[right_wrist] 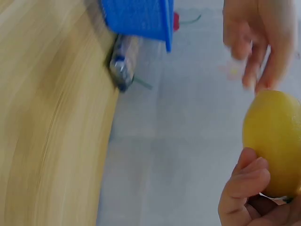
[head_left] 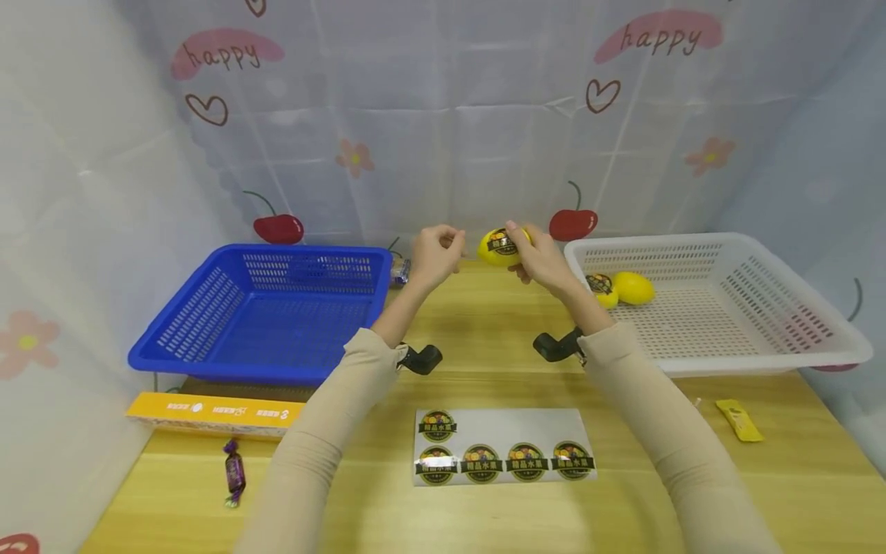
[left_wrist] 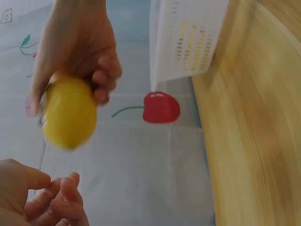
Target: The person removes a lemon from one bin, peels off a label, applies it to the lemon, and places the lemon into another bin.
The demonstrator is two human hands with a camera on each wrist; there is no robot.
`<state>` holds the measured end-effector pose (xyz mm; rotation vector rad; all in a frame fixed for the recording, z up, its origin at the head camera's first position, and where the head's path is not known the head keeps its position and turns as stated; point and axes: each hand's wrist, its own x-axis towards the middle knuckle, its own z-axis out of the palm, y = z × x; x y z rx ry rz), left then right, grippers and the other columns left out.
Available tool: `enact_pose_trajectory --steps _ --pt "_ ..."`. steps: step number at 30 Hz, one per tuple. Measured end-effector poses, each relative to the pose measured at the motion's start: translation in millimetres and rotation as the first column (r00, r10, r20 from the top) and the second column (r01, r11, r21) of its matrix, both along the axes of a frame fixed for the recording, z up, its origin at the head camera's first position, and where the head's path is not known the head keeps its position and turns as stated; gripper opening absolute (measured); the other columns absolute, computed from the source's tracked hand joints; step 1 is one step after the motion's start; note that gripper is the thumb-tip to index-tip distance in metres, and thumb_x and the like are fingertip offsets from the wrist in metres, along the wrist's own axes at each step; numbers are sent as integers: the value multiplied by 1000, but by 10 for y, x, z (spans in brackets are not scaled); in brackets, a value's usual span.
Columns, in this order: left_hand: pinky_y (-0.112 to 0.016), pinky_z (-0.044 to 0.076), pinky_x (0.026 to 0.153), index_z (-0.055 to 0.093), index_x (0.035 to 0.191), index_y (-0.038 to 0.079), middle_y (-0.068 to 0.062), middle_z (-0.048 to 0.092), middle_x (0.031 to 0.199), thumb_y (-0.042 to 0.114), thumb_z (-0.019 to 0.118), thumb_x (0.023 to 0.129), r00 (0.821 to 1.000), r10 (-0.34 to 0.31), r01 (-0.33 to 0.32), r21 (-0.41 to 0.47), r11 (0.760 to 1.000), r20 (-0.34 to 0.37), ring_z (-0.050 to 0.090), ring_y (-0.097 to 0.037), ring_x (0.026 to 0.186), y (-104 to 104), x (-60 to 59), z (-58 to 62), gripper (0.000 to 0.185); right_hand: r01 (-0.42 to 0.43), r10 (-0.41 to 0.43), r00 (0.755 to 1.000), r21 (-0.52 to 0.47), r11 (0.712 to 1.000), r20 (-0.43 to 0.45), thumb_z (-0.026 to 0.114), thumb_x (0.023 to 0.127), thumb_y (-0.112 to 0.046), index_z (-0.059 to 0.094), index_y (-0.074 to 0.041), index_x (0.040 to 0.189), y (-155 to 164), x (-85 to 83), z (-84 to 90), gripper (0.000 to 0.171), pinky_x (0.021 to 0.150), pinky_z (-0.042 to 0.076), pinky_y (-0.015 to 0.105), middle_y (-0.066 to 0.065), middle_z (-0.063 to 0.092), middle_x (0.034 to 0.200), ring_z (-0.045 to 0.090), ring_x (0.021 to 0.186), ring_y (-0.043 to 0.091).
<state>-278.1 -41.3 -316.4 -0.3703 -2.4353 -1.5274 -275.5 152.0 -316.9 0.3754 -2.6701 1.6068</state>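
My right hand (head_left: 536, 258) grips a yellow lemon (head_left: 500, 248) above the far middle of the wooden table; a round dark sticker on the lemon faces me. In the left wrist view the right hand (left_wrist: 80, 47) clasps the lemon (left_wrist: 69, 113) from above. The right wrist view shows the lemon (right_wrist: 273, 141) with my right hand's fingers (right_wrist: 249, 197) curled under it. My left hand (head_left: 436, 250) hovers just left of the lemon, apart from it, fingers loosely curled and holding nothing. That left hand (left_wrist: 42, 197) shows again in its own wrist view, and the left hand (right_wrist: 256, 42) appears blurred above the lemon.
A white basket (head_left: 761, 363) on the right holds two lemons (head_left: 633, 287), one stickered. A blue basket (head_left: 235, 369) stands on the left, a small packet (head_left: 399, 271) behind it. A sticker sheet (head_left: 501, 446), yellow box (head_left: 214, 412), candy (head_left: 234, 471) and yellow wrapper (head_left: 739, 419) lie near me.
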Motion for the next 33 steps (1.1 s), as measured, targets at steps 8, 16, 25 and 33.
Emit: enact_pose_trajectory --steps 8,16,25,33 --pt "-36 54 58 67 104 0 -16 69 86 19 54 95 992 -68 88 -186 979 111 65 -28 64 -536 69 -41 25 78 -84 993 76 994 81 34 97 -54 40 6 128 685 -38 -9 68 52 50 26 16 58 84 54 57 13" --pt "-32 51 54 62 114 1 -15 68 83 24 56 94 947 -126 222 -316 922 296 64 -25 65 -1063 91 -61 31 164 -207 946 185 969 249 27 95 -58 17 9 145 1750 -170 -81 84 63 53 23 6 54 90 56 66 7" --pt "-27 50 56 53 125 -2 -25 64 105 29 54 96 881 -61 221 -294 930 469 61 -15 66 -1620 56 -80 43 264 -284 836 110 958 470 30 97 -47 21 17 135 2515 -185 -325 75 63 53 23 -3 56 75 57 63 7" --pt "-47 53 82 36 140 -5 -33 53 124 19 64 90 779 -227 385 -160 909 584 61 -40 102 -1722 121 -141 63 350 -292 796 -9 937 530 42 96 -44 44 -9 122 2668 -141 -537 43 67 52 25 -10 59 75 57 69 10"
